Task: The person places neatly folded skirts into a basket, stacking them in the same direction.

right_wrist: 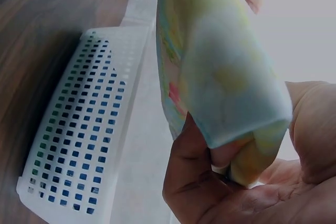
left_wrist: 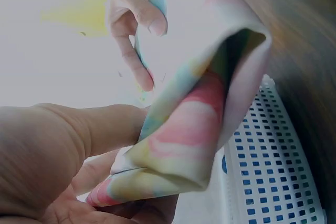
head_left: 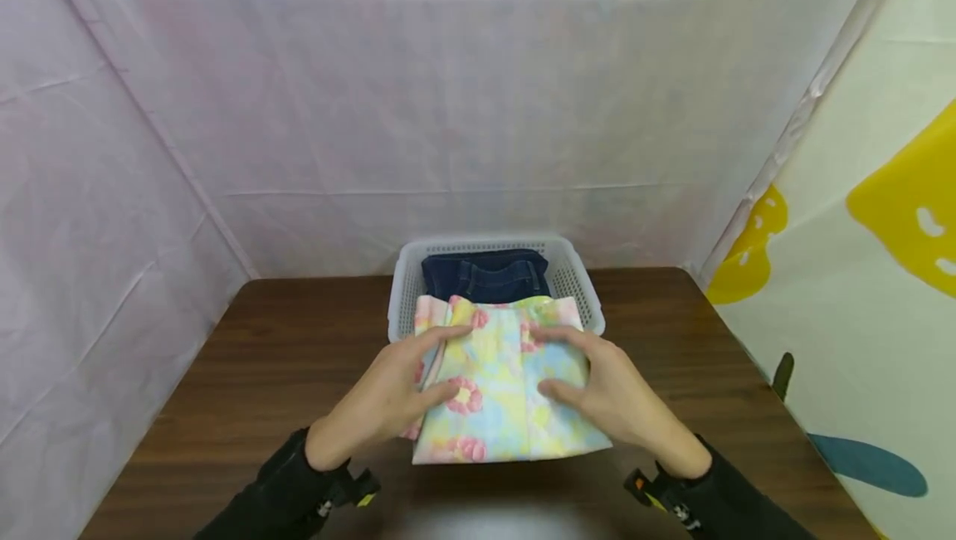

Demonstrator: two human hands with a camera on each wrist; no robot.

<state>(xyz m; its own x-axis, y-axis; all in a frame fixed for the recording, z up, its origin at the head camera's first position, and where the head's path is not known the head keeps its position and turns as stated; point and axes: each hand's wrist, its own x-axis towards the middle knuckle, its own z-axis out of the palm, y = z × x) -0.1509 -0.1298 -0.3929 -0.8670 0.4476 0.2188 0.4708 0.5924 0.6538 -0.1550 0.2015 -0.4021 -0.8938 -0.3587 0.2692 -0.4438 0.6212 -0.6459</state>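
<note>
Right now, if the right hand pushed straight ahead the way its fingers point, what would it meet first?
The right hand grips the folded floral cloth, fingers pointing away and a little leftward. Going on, it would likely meet the white basket, its near rim, with folded jeans inside. Depth is hard to judge, so it might pass over the rim.

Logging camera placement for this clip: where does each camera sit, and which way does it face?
Head: worn on the head, looking forward and down at the table; shows the left hand and right hand on the floral cloth, plus dark sleeves.
Left wrist: beside that hand, facing the cloth fold; thumb and fingers show.
Right wrist: under that hand, facing the gripped cloth end; palm shows.
All views share the cloth and the white basket.
</note>
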